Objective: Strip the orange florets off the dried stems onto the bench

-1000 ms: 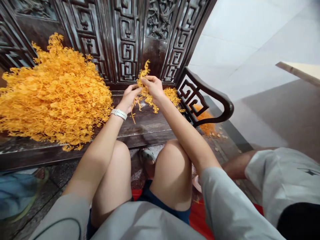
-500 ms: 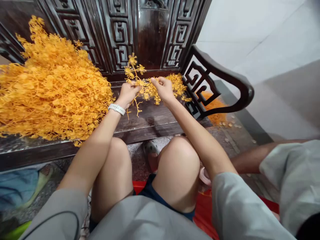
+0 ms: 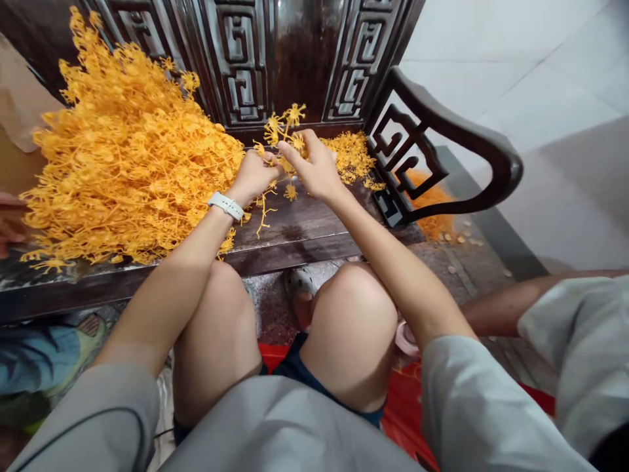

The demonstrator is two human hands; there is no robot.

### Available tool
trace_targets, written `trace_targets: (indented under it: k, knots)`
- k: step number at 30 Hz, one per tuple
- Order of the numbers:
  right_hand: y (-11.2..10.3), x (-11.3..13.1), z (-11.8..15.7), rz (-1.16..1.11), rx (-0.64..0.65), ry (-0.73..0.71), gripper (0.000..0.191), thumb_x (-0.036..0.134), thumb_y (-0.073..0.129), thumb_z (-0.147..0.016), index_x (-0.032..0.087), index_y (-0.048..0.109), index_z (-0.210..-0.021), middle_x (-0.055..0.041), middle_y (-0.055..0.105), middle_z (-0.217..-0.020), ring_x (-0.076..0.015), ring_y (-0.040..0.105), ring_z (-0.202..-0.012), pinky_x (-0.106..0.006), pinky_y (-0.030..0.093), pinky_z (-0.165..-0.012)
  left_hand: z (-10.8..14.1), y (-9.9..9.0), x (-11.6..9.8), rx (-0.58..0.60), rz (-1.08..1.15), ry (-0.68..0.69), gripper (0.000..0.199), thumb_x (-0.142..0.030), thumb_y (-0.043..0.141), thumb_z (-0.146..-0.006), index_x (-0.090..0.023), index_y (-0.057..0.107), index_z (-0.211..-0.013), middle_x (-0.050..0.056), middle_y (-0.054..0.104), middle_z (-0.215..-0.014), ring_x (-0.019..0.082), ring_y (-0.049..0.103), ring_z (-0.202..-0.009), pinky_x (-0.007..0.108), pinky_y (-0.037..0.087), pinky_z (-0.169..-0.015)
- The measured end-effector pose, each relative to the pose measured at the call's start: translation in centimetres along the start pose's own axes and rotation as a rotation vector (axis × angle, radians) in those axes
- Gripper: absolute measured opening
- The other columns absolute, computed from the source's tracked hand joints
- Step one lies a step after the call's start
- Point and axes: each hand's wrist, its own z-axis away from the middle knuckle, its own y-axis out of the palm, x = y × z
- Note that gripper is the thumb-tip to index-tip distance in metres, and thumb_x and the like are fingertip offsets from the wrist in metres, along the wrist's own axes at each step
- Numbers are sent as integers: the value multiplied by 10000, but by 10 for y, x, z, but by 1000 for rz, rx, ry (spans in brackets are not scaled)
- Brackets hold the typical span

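Observation:
My left hand (image 3: 254, 176), with a pale watch strap on its wrist, pinches a branched yellow-orange plastic sprig (image 3: 275, 133). Star-like tips of the sprig rise above the fingers, and thin bare stems (image 3: 264, 219) hang below. Close beside it on the right is my right hand (image 3: 317, 165), thumb and index finger spread apart around the sprig's tips; whether they touch it is hard to tell. A large tangled heap of the same sprigs (image 3: 132, 170) lies left of my left hand. Behind my right hand sits a smaller pile of yellow-orange pieces (image 3: 350, 157).
The dark wooden bench (image 3: 304, 226) has a carved back and a curved armrest (image 3: 472, 141) at right. Beyond the armrest, an orange pile (image 3: 433, 213) lies on the floor. A co-worker's hand (image 3: 10, 223) shows at far left; another person's sleeve (image 3: 580, 334) is at right.
My right thumb and index finger have parted and moved slightly left, closer to my left hand. A co-worker's hand has appeared at the far left. The camera view has shifted a little.

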Motion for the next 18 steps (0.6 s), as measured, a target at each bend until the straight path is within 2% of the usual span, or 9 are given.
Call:
trace_targets:
  k: [2, 4, 6, 8, 10, 12, 15, 18]
  knots:
    - [1, 8, 2, 92, -42, -50, 676, 850, 589, -954, 219, 643, -1190, -69, 683, -1126, -280, 609, -1223, -526, 386, -1201, 3, -1, -3, 13, 0, 2, 404, 89, 697, -765, -196, 470, -590, -19, 466, -585, 98, 384, -562, 293, 370, -583]
    - [1, 17, 2, 146, -54, -95, 675, 836, 602, -956, 213, 646, -1214, -74, 689, -1110, -285, 622, -1199, -530, 380, -1198, 6, -3, -5, 10, 8, -7, 430, 61, 694, -800, -200, 443, -568, -17, 467, -562, 99, 393, -556, 289, 370, -578]
    - [0, 23, 2, 163, -17, -108, 629, 806, 636, -958, 213, 654, -1170, -54, 675, -986, -268, 640, -1102, -493, 412, -1159, 9, -5, -7, 12, 26, 1, 416, 7, 689, -852, -196, 473, -560, -2, 512, -560, 112, 455, -568, 285, 391, -584]
    - [-2, 26, 0, 171, 46, -88, 555, 772, 665, -964, 221, 650, -1030, -24, 616, -833, -242, 623, -983, -445, 453, -1091, 11, -7, -9, 15, 48, 27, 392, -55, 690, -901, -191, 533, -570, 14, 557, -575, 130, 510, -594, 288, 422, -602]
    - [-5, 26, -3, 174, 101, -61, 523, 740, 665, -983, 233, 594, -873, -7, 541, -739, -223, 575, -909, -407, 479, -1020, 12, -8, -10, 11, 62, 54, 388, -88, 699, -922, -189, 565, -572, 12, 545, -568, 133, 504, -598, 291, 432, -619]
    - [-10, 23, -6, 167, 127, -45, 533, 719, 651, -1000, 243, 528, -793, -5, 502, -723, -214, 533, -886, -382, 491, -964, 13, -9, -11, 30, 93, 58, 375, -94, 722, -915, -187, 580, -580, -3, 498, -558, 121, 450, -575, 285, 413, -614]
    - [-15, 15, -9, 133, 104, -32, 514, 696, 642, -1014, 252, 501, -797, -14, 502, -766, -218, 518, -909, -376, 494, -939, 12, -10, -13, 107, 180, -2, 309, -154, 742, -934, -177, 634, -645, 12, 556, -628, 104, 404, -544, 277, 353, -564]
    - [-18, 6, -10, 78, 67, -8, 467, 650, 704, -991, 259, 511, -824, -14, 490, -782, -232, 531, -944, -390, 496, -956, 10, -11, -13, 139, 257, -45, 336, -278, 750, -978, -171, 646, -677, 59, 669, -753, 111, 493, -586, 270, 354, -558]
